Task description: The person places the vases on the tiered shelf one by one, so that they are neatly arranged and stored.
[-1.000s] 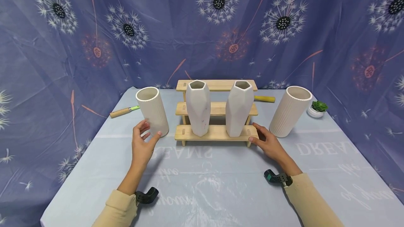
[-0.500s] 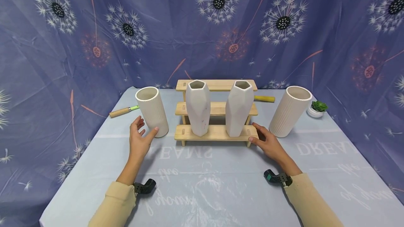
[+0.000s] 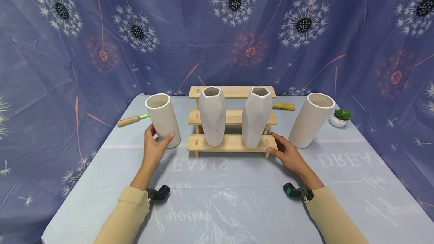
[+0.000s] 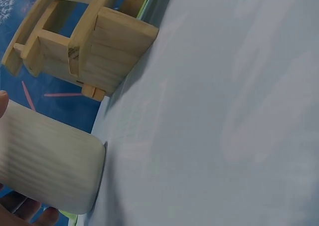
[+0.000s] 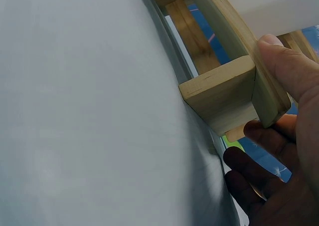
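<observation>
The left hand has just closed round the lower part of the left ribbed vase, thumb on the near side and fingers wrapped behind; the vase base sits flat on the table, so by the look of it the grip is made and the lift is not yet done. The right hand steadies the right end of the wooden step rack, thumb pressed on the end of the lowest step and fingers curled beside its leg (the right wrist view shows this plainly). Two faceted vases already stand on the lowest step; the middle and top steps are bare. A second ribbed vase stands on the table right of the rack, untouched. So, judging from the layout, two of four vases are placed.

The held vase is a matte off-white cylinder with fine vertical ribs, open top, upright, just left of the rack and not touching it. A wooden-handled tool lies behind it, another behind the rack, and a small potted succulent at far right.
</observation>
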Demonstrator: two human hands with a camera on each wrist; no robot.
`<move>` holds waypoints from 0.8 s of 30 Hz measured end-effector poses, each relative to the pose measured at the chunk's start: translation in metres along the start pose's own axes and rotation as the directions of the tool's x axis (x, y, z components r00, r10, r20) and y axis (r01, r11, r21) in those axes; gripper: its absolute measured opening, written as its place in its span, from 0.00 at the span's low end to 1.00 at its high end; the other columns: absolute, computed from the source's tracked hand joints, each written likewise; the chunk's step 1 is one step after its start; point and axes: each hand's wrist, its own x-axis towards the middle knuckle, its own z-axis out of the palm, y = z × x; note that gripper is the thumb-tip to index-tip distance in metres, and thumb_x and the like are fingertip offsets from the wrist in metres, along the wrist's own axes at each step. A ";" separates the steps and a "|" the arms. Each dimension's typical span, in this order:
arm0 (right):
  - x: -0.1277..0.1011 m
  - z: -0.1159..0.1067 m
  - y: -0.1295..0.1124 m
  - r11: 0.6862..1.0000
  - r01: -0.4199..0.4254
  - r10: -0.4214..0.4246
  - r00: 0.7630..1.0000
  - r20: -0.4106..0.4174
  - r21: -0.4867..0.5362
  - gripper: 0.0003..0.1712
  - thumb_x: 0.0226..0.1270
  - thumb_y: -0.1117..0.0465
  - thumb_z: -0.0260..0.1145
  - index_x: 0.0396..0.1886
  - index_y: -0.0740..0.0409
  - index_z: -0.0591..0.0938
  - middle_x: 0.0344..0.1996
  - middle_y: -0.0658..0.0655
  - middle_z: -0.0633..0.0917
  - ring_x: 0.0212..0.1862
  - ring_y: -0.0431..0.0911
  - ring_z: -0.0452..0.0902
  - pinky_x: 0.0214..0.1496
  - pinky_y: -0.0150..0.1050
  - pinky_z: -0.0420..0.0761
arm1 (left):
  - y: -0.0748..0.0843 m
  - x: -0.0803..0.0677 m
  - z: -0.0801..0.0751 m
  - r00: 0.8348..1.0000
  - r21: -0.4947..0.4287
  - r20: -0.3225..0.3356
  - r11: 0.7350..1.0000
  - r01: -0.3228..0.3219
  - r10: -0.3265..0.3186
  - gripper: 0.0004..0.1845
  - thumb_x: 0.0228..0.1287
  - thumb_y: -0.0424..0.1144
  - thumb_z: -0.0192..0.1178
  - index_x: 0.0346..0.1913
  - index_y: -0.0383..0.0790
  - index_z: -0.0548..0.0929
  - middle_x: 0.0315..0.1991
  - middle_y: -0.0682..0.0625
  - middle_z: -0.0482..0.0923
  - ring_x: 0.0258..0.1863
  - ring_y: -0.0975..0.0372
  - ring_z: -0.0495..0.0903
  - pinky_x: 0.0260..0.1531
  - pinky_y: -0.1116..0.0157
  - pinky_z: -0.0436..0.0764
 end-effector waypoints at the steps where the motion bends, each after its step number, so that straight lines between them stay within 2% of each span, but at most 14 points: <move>1: 0.001 0.000 0.001 1.000 0.000 0.000 1.000 -0.001 0.001 0.41 0.67 0.53 0.62 0.72 0.64 0.57 0.65 0.71 0.67 0.65 0.62 0.66 0.65 0.57 0.67 | -0.001 0.001 0.001 1.000 0.005 0.001 1.000 0.002 -0.002 0.46 0.56 0.45 0.67 0.72 0.36 0.52 0.68 0.39 0.59 0.67 0.50 0.61 0.64 0.50 0.65; 4: 0.003 0.001 0.009 1.000 0.005 -0.005 1.000 -0.003 0.004 0.41 0.66 0.54 0.63 0.72 0.64 0.57 0.65 0.71 0.67 0.64 0.62 0.66 0.64 0.57 0.67 | -0.004 0.003 0.003 1.000 0.012 0.001 1.000 0.005 -0.005 0.46 0.56 0.45 0.67 0.71 0.36 0.52 0.68 0.40 0.59 0.67 0.51 0.61 0.64 0.51 0.64; 11: 0.013 0.004 0.037 1.000 0.006 -0.006 1.000 -0.012 0.003 0.42 0.65 0.49 0.64 0.73 0.56 0.58 0.65 0.66 0.68 0.65 0.58 0.67 0.64 0.54 0.68 | -0.005 0.007 0.006 1.000 0.012 -0.001 1.000 -0.003 0.003 0.47 0.53 0.45 0.69 0.70 0.35 0.53 0.66 0.39 0.60 0.64 0.51 0.63 0.63 0.51 0.65; 24: 0.014 0.003 0.038 1.000 0.009 -0.009 1.000 -0.017 0.008 0.44 0.63 0.47 0.65 0.73 0.55 0.58 0.66 0.66 0.68 0.65 0.59 0.67 0.65 0.56 0.68 | -0.005 0.012 0.010 1.000 0.033 -0.005 0.999 0.015 -0.015 0.46 0.52 0.45 0.69 0.69 0.37 0.54 0.65 0.37 0.63 0.64 0.49 0.64 0.65 0.48 0.62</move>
